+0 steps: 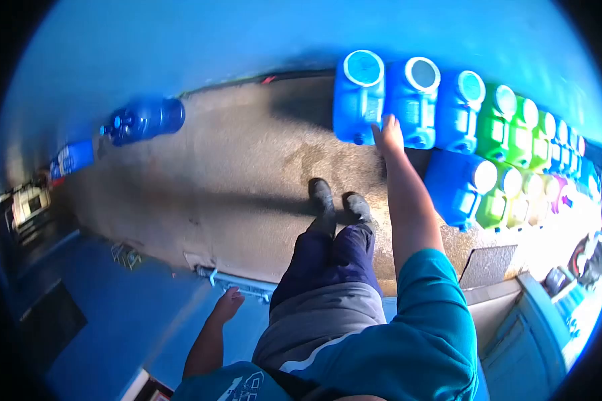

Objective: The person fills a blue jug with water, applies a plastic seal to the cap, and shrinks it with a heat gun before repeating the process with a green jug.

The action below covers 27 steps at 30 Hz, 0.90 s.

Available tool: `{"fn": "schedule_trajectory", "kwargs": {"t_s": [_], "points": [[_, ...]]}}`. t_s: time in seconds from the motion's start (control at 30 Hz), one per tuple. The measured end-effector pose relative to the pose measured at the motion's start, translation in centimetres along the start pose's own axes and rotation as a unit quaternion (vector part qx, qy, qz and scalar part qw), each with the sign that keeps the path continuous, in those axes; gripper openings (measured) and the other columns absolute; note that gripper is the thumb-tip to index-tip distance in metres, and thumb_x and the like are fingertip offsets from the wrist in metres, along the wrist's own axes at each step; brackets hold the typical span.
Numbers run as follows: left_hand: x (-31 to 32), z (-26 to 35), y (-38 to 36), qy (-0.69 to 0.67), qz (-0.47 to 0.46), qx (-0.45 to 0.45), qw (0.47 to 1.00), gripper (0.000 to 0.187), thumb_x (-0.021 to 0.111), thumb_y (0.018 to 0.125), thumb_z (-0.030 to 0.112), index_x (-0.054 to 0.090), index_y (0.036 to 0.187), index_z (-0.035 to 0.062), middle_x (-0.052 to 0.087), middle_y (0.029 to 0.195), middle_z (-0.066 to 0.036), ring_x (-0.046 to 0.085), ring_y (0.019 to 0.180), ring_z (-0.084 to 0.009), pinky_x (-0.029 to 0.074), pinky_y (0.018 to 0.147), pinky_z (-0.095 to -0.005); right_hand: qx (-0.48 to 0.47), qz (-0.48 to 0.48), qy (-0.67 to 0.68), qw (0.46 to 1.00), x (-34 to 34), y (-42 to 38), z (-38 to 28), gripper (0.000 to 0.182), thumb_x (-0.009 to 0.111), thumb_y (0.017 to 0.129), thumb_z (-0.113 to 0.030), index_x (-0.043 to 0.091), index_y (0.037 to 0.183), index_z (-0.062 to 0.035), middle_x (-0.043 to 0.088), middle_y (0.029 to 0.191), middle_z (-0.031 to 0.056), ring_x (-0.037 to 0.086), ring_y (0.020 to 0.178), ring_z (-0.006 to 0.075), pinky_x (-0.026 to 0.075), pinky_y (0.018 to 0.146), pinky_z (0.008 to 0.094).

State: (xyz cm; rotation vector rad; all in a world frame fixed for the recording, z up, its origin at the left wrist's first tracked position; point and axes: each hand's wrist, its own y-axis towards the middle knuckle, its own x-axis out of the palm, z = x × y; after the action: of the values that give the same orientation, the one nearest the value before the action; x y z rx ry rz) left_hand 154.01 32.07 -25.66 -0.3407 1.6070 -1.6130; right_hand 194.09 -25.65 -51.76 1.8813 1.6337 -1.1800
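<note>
with our right hand (389, 137) at two blue water jugs (350, 103), grip unclear, and left hand (228, 305) hanging loose, we are needing a centred hold.

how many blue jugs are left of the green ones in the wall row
3: the first jug at the left end, the second jug beside it, and the third jug next to the green jugs. None seems hidden, though the right hand overlaps the row.

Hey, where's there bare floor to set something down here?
The widest bare floor lies between the dark blue bottle and the boots. It's crowded on the right, where blue jugs and green jugs stand in two rows.
</note>
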Motion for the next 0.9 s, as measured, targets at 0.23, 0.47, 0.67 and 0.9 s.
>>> {"fn": "schedule_trajectory", "kwargs": {"t_s": [0.23, 0.47, 0.67, 0.9], "points": [[-7.4, 10.4, 6.9, 0.212, -0.040, 0.077, 0.973, 0.059, 0.070, 0.094, 0.030, 0.049, 0.141, 0.0011, 0.067, 0.125, -0.019, 0.065, 0.115, -0.0288, 0.051, 0.099, -0.0389, 0.282, -0.337, -0.131, 0.889, -14.1, -33.2, 15.5, 0.068, 0.064, 0.090, -0.042, 0.049, 0.140, 0.0018, 0.057, 0.136, 0.0282, 0.054, 0.130, 0.0396, 0.045, 0.108, 0.0446], [-6.5, 30.0, 9.0, 0.131, 0.076, 0.228, 0.962, 0.058, 0.068, 0.095, 0.026, 0.048, 0.141, -0.0036, 0.065, 0.130, -0.021, 0.063, 0.121, -0.0275, 0.048, 0.104, -0.0375, 0.535, -0.078, 0.053, 0.840, -25.8, -63.5, 16.5, 0.046, 0.069, 0.087, -0.034, 0.069, 0.110, 0.0062, 0.072, 0.107, 0.0250, 0.069, 0.106, 0.0361, 0.054, 0.094, 0.0431], [4.4, 42.0, 6.0, 0.339, 0.047, 0.312, 0.886, 0.065, 0.071, 0.091, 0.035, 0.051, 0.141, -0.0004, 0.066, 0.131, -0.020, 0.063, 0.122, -0.0318, 0.049, 0.104, -0.0389, 0.574, 0.056, 0.220, 0.787, -21.0, -73.5, 18.6, 0.039, 0.074, 0.088, -0.036, 0.071, 0.102, 0.0000, 0.075, 0.094, 0.0174, 0.072, 0.083, 0.0277, 0.057, 0.077, 0.0413], [25.9, 52.8, -6.8, 0.541, -0.084, 0.414, 0.727, 0.070, 0.072, 0.089, 0.038, 0.050, 0.141, -0.0017, 0.066, 0.129, -0.021, 0.064, 0.120, -0.0309, 0.050, 0.102, -0.0401, 0.589, 0.130, 0.294, 0.741, -12.1, -82.7, 23.6, 0.032, 0.072, 0.091, -0.035, 0.070, 0.085, -0.0035, 0.073, 0.079, 0.0128, 0.069, 0.074, 0.0243, 0.055, 0.069, 0.0397]]}}
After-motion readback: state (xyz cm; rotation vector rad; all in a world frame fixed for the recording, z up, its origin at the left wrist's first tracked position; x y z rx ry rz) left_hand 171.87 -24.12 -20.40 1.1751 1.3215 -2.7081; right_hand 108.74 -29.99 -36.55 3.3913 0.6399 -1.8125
